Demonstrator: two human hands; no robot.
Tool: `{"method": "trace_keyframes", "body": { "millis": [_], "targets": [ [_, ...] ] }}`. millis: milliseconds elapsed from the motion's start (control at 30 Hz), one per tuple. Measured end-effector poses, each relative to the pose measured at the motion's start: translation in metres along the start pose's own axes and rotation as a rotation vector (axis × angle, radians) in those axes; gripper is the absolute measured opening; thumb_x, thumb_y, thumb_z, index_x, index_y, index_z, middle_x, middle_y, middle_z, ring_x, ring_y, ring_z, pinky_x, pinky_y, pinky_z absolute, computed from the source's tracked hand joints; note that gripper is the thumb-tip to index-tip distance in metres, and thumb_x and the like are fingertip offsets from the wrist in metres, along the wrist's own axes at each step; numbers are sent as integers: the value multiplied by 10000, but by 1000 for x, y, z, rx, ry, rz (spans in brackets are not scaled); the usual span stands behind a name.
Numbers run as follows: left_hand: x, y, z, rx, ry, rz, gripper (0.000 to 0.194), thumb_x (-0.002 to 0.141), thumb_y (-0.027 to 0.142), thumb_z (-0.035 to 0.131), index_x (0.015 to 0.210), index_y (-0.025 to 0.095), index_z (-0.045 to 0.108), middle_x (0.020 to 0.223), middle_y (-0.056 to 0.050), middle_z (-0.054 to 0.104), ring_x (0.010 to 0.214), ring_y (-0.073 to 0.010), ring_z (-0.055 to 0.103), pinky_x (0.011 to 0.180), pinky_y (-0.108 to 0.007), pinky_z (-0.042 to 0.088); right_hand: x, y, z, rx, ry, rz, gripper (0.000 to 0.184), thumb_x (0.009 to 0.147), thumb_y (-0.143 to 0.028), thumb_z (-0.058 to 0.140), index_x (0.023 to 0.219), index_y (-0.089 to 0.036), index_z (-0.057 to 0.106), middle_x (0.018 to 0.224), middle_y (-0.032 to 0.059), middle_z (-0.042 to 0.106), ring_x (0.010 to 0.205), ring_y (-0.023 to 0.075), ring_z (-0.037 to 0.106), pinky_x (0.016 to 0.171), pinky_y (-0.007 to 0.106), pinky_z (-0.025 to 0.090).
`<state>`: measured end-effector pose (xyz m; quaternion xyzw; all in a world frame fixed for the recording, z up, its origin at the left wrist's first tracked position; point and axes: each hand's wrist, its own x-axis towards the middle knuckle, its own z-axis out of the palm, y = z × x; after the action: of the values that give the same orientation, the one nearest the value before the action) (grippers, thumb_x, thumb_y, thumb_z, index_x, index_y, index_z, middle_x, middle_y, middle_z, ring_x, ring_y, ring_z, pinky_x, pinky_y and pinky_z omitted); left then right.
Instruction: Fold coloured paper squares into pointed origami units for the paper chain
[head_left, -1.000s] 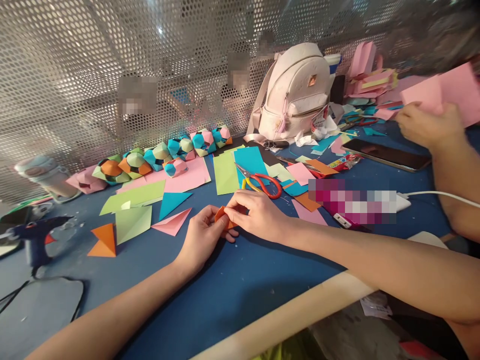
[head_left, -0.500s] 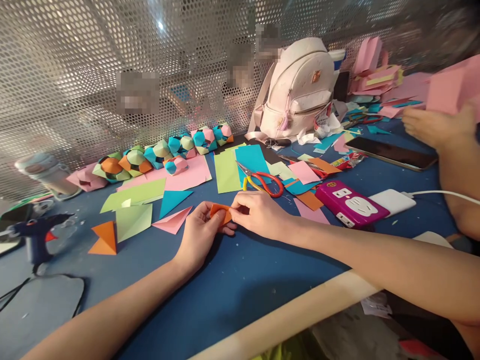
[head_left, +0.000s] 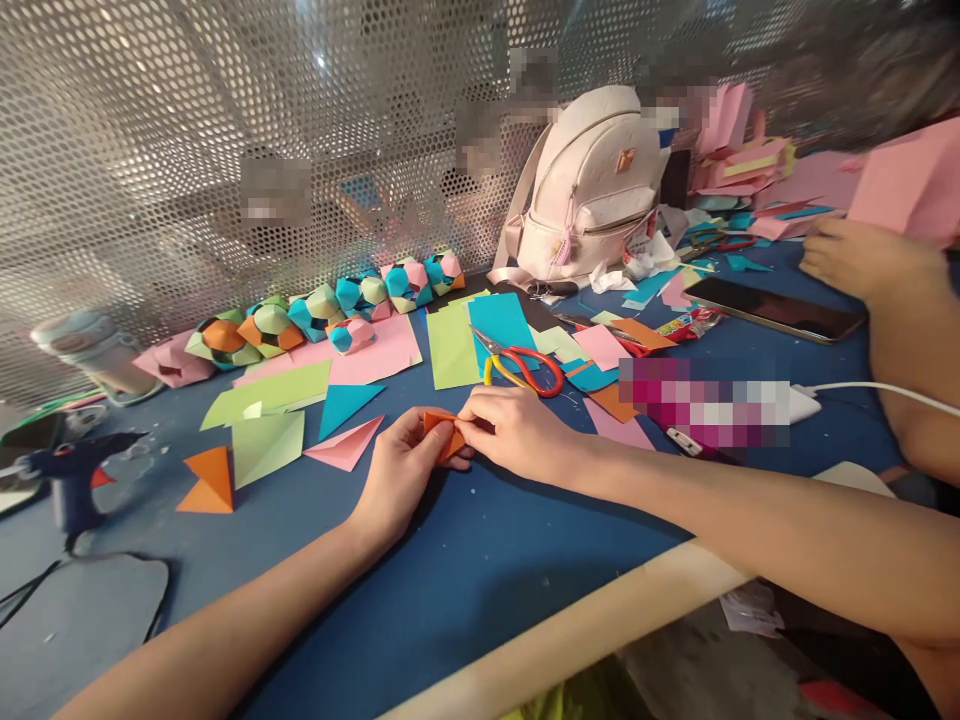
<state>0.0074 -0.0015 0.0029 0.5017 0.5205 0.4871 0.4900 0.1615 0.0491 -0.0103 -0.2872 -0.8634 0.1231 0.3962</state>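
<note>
A small folded piece of orange paper [head_left: 442, 422] is pinched between my two hands above the blue table. My left hand [head_left: 405, 455] grips it with the thumb on top. The fingertips of my right hand [head_left: 510, 425] are closed on its right edge, partly hiding it. Left of my hands lie a folded pink paper [head_left: 346, 447], a blue paper triangle [head_left: 349, 405], a creased light green sheet [head_left: 268, 446] and a folded orange paper [head_left: 211, 480]. Just beyond my right hand rest scissors with red and yellow handles [head_left: 529, 368].
Folded paper balls [head_left: 319, 308] line the perforated metal screen [head_left: 172, 130]. A glue gun [head_left: 75, 480] stands at left, a bottle [head_left: 94, 350] behind it. A backpack [head_left: 592, 190], phone [head_left: 776, 308] and purple power strip [head_left: 660, 395] lie right. Another person's hand [head_left: 870, 260] holds pink paper [head_left: 907, 185].
My hands stay nearly in place, with the orange paper tilted slightly differently between the fingers. The view has shifted a little.
</note>
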Motion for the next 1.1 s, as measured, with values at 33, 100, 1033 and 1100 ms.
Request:
{"method": "trace_keyframes", "body": {
  "millis": [33, 100, 1033, 1100],
  "targets": [
    [0, 0, 0, 12, 19, 11, 274, 758, 374, 675, 900, 142, 637, 802, -29, 706, 637, -153, 676, 658, -283, 557, 0, 0, 0, -12, -9, -2, 201, 843, -86, 537, 657, -163, 553, 648, 4, 560, 597, 104, 477, 589, 232, 355],
    [0, 0, -2, 48, 51, 42, 267, 751, 368, 679, 908, 153, 666, 829, -22, 708, 660, -153, 671, 675, -273, 540, 0, 0, -1, -22, -19, 0, 205, 846, -91, 532, 655, -162, 556, 647, 8, 563, 600, 109, 482, 589, 238, 356],
    [6, -9, -8, 50, 122, 15, 177, 702, 279, 706, 780, 163, 598, 686, 13, 672, 618, -116, 609, 594, -212, 445, 4, -3, -8, 222, -50, 119, 81, 847, -155, 550, 803, -147, 617, 797, 31, 624, 587, 89, 527, 613, 231, 428],
    [7, -9, -8, -5, 108, -3, 214, 692, 291, 725, 795, 158, 594, 686, 10, 673, 618, -117, 616, 594, -211, 448, 5, -3, -8, 218, -45, 126, 48, 838, -164, 576, 826, -146, 619, 832, 39, 629, 587, 87, 523, 620, 238, 434]
  ]
}}
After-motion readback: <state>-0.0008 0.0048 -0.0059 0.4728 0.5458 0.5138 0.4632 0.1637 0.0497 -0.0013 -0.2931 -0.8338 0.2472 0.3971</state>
